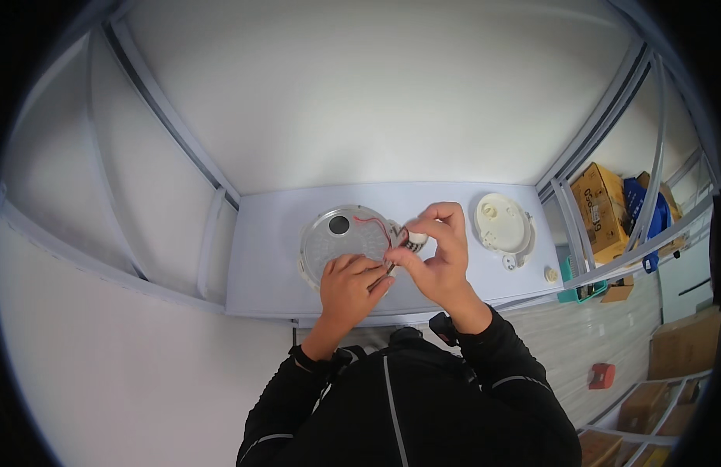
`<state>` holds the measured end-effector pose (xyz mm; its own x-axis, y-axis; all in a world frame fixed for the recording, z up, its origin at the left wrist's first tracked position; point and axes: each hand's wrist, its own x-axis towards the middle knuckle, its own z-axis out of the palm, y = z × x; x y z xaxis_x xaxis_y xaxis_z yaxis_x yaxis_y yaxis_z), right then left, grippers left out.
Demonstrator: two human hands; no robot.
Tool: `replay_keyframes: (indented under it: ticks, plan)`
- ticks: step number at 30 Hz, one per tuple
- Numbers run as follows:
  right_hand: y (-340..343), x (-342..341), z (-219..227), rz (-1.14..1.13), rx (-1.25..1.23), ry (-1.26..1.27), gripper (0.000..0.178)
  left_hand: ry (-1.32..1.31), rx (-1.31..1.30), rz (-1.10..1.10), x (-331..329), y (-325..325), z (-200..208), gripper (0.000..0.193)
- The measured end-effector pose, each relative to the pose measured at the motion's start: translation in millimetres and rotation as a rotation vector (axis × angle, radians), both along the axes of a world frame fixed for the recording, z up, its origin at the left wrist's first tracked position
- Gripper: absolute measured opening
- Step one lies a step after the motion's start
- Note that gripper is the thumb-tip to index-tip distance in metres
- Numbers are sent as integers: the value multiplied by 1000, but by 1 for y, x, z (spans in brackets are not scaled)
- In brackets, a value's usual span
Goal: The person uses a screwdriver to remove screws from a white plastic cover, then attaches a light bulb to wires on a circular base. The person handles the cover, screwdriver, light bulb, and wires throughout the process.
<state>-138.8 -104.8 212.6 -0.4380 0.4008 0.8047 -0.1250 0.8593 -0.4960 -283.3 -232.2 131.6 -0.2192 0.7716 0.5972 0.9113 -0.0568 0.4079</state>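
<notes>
A round silvery dish-like housing (317, 237) with a pale rim and a dark round opening lies mid-table. Over its near right side rests my left hand (349, 288), its fingers bent together, thumb and forefinger closing near a thin dark piece; what they grip is too small to make out. My right hand (442, 261) is closed in a pinch on a small white-and-dark part (415, 240) at the housing's right edge. From beside that part a thin red wire (368, 220) loops over the housing. The fingers partly hide the small part.
Right on the table lies a cream round plastic cover (510, 228), with a small cream cap (551, 274) near the table's corner. Pale frame posts (574, 226) stand at that end. Beyond are cardboard boxes (598, 206), a teal basket (582, 292) and a red object (601, 376) on the floor.
</notes>
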Motion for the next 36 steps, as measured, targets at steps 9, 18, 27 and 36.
replay_keyframes:
  ticks: [9,18,27,36]
  plan:
    - [-6,2,13,231,-139,-45,34,36,18,19,1,-1,-5,18]
    - [-5,0,10,313,-246,-39,41,-6,33,-3,-1,-1,-4,17]
    - [-9,9,17,113,-41,-66,42,9,-13,11,-1,-2,2,16]
    - [-7,7,25,165,-62,-79,54,5,5,18,-1,-1,2,15]
